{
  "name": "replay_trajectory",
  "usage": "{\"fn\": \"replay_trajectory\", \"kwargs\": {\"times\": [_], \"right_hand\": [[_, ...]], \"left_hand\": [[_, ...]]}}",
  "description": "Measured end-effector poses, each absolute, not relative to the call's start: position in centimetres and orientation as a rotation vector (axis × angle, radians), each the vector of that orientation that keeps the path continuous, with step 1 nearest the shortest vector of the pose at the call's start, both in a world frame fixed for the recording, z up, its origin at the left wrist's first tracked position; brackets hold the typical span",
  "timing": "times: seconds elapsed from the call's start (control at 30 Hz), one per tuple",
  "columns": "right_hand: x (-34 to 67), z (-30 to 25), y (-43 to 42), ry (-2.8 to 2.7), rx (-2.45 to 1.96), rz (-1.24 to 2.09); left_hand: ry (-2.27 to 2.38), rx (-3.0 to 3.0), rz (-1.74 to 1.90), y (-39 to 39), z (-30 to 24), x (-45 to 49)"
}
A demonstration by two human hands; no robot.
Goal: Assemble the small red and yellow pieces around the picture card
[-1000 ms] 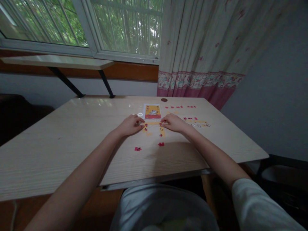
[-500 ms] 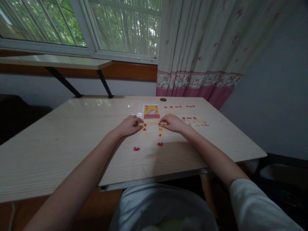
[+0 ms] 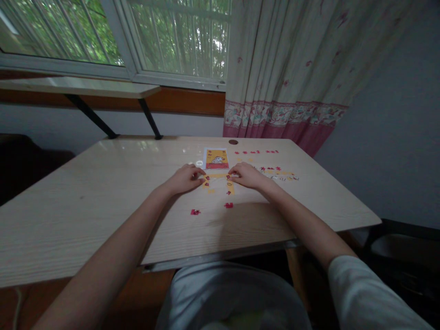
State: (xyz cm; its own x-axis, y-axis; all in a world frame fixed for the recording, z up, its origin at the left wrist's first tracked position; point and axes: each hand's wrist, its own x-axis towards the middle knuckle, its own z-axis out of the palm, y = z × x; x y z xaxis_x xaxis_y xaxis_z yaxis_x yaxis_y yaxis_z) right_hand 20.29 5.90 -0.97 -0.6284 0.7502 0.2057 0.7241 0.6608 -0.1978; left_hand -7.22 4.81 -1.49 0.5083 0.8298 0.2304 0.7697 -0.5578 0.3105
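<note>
A partly joined jigsaw puzzle (image 3: 219, 176), yellow with small red figures, lies flat on the table below a picture card. Thumb and fingers of my left hand (image 3: 187, 178) are closed on its upper left corner. At the upper right corner, my right hand (image 3: 245, 175) grips the edge the same way. Down the right side runs a yellow strip (image 3: 230, 187) of pieces, and a loose yellow piece (image 3: 211, 191) sits inside the outline. Nearer to me lie a red piece with dark marks (image 3: 195, 212) and a plain red piece (image 3: 228, 205).
The picture card (image 3: 216, 159) shows a white animal on yellow and red. Red pieces (image 3: 253, 152) form a row at the back right, with mixed pieces (image 3: 280, 174) right of my hand. A raised shelf (image 3: 79, 86) stands back left; a curtain (image 3: 275, 91) hangs behind.
Both hands stay at the puzzle's upper corners, with hardly any movement. The view has shifted very slightly; the pieces lie where they were.
</note>
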Motion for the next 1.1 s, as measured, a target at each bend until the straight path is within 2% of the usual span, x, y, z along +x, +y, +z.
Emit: {"fn": "replay_trajectory", "kwargs": {"times": [1.1], "right_hand": [[19.97,-0.81,5.41,-2.625,-1.147,0.086]], "left_hand": [[1.339,2.601,0.487,4.82,-1.31,-7.36]]}}
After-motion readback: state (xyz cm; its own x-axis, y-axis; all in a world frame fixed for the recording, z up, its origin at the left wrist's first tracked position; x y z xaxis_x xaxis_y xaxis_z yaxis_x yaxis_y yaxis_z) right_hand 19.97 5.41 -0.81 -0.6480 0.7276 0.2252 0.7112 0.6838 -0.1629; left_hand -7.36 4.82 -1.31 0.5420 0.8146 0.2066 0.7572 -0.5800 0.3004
